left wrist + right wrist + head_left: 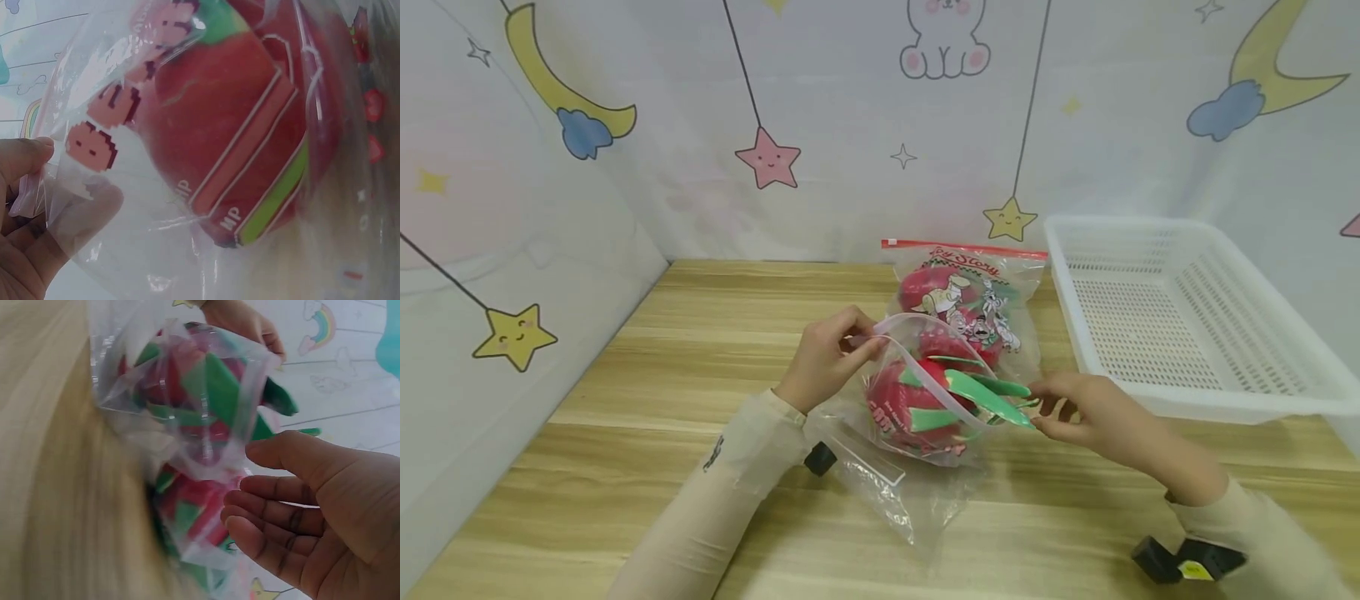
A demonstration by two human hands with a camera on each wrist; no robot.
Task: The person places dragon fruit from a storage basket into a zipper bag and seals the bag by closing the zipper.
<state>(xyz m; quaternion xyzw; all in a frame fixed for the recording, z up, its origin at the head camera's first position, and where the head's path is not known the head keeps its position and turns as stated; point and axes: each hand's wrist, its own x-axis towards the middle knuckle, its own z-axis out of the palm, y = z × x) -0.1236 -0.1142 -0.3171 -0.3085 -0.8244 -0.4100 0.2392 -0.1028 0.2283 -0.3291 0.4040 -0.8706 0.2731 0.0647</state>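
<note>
The left hand (822,360) pinched the rim of a clear zip bag (917,392) stuffed with red-and-green plush fruit (925,400) at the middle of the wood-grain table (647,400); only the left wrist view showed pixel mushrooms (92,145) printed on its crinkled film. The right hand (1078,408), fingers relaxed and holding nothing, touched the protruding green leaves (992,396). Behind stood a printed bag (973,292), then a white perforated basket (1187,321) against cartoon-patterned walls (850,125).

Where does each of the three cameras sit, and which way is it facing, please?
Head: above the table, looking forward and down at the clear bag; both forearms, left hand, right hand show.
Left wrist: beside the left hand, facing the bag close up.
Right wrist: beside the right hand, facing the bag.
All three share the bag.
</note>
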